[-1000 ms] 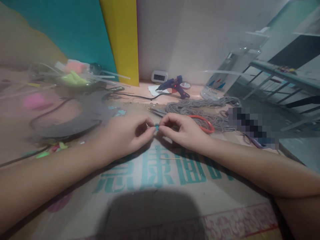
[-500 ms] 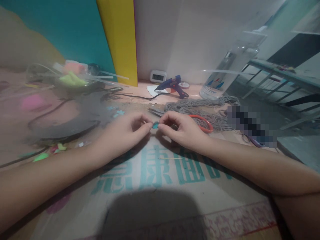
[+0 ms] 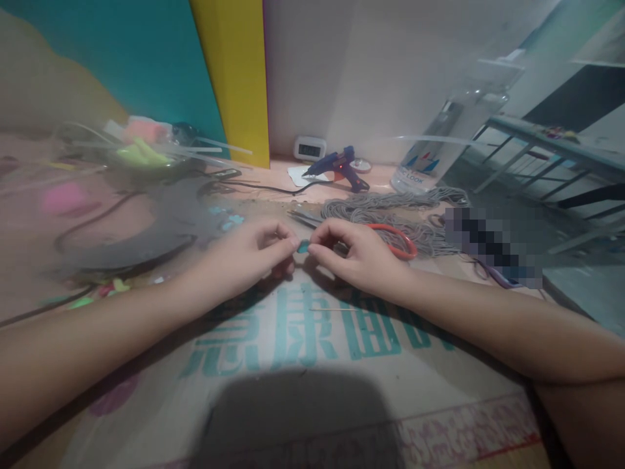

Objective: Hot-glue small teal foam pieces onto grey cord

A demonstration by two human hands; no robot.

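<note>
A small teal-blue piece (image 3: 303, 246) is pinched between both hands above the cardboard mat (image 3: 273, 417); its exact kind is too small to make out. My left hand (image 3: 261, 251) grips its left edge with thumb and index finger. On the opposite edge, my right hand (image 3: 349, 254) has its thumb and forefinger closed. Scissors (image 3: 398, 241) with orange-red handles lie just behind the right hand, their blades pointing left. A thin stick (image 3: 334, 309) rests on the cardboard below the hands. Light-blue scraps (image 3: 233, 221) lie beyond the left hand.
A blue hot glue gun (image 3: 342, 168) with a lit red light stands at the back near a small white digital clock (image 3: 310, 148). Grey yarn (image 3: 390, 207) lies behind the scissors. A clear bottle (image 3: 430, 143) stands back right. Colourful clay-like lumps (image 3: 141, 153) sit at left.
Both hands stay almost in place. The teal-blue piece has tilted slightly, and the lower fingers of my left hand have shifted, showing more below the thumb.
</note>
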